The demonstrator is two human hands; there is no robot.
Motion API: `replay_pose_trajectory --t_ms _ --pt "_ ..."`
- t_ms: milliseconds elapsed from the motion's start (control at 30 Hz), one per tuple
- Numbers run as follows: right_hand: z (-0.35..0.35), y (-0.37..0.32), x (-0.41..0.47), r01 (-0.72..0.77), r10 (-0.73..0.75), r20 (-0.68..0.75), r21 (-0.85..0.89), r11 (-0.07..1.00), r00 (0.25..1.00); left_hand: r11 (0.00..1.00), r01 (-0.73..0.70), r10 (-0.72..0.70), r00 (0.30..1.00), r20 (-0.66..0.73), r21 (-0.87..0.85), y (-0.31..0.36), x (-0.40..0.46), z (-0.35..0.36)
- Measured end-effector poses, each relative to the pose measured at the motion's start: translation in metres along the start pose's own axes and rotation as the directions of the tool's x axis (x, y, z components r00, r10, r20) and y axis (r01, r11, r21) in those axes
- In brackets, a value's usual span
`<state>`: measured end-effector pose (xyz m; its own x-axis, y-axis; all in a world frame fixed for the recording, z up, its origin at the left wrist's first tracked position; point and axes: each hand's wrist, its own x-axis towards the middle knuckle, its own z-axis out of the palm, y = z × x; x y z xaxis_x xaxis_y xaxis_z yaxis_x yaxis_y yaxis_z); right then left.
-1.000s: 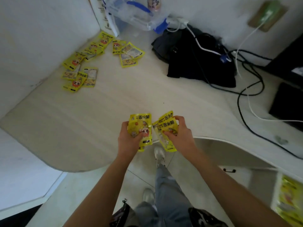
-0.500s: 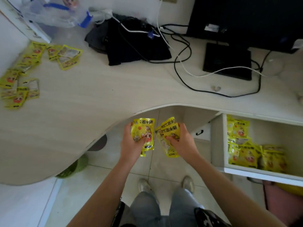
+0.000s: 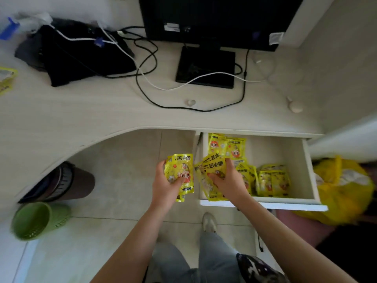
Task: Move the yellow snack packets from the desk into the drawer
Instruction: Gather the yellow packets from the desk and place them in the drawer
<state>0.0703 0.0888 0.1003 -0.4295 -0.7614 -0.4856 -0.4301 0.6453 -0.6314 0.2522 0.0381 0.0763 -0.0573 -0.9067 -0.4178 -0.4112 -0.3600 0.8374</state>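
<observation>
My left hand grips a yellow snack packet over the floor, just left of the open white drawer. My right hand holds a fan of yellow packets above the drawer's front left corner. Several yellow packets lie inside the drawer, some stacked at its back left. One more yellow packet shows on the desk at the far left edge.
On the desk stand a black monitor with its base, tangled black and white cables and a black cloth bundle. Below are a green bin, a brown bin and a yellow bag right of the drawer.
My view and both hands swung right from the desk's left part to the open drawer. Both hands kept their packets; the right hand now hovers over the drawer.
</observation>
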Motion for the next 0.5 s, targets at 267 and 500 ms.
replay_pose_trajectory --t_ms 267,500 --pt "-0.084 0.086 0.028 -0.118 0.121 -0.045 0.063 0.991 0.992 0.998 0.065 -0.064 0.993 0.096 -0.011 0.024 -0.018 0.126" --pt "-0.124 0.141 0.07 -0.257 0.264 -0.043 0.126 0.958 0.964 0.977 0.201 -0.211 0.961 0.18 0.076 0.042 -0.003 0.207"
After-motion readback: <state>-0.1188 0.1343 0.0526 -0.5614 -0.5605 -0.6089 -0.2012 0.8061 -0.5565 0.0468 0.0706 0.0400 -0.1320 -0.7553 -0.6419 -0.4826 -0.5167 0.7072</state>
